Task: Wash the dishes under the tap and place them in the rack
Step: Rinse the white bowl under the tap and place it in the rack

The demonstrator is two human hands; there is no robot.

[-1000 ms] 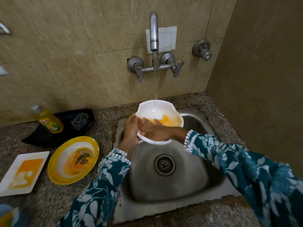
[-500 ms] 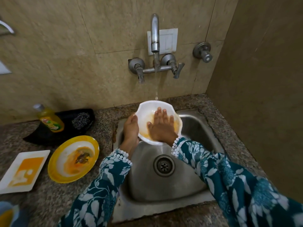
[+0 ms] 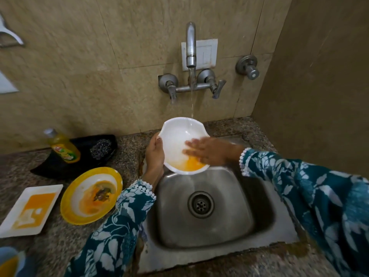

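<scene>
A white bowl (image 3: 177,134) with orange-yellow residue pooled at its near side is tilted over the back of the steel sink (image 3: 229,226). My left hand (image 3: 154,156) grips the bowl's left rim. My right hand (image 3: 207,149) lies flat inside the bowl with fingers spread, blurred by motion. A thin stream of water falls from the wall tap (image 3: 190,48) onto the bowl's far rim. On the counter to the left lie a dirty yellow plate (image 3: 90,194) and a dirty white rectangular plate (image 3: 30,209). No rack is in view.
A black tray (image 3: 60,166) behind the plates holds a yellow dish-soap bottle (image 3: 63,146) and a steel scrubber (image 3: 100,148). A second valve (image 3: 248,67) sticks out of the wall at right. The side wall closes in right of the sink. A blue-and-orange object (image 3: 10,262) shows at bottom left.
My right hand has swept from the middle of the bowl toward its right side, fingers now pointing left. The residue has gathered at the bowl's near edge. The left hand keeps its grip.
</scene>
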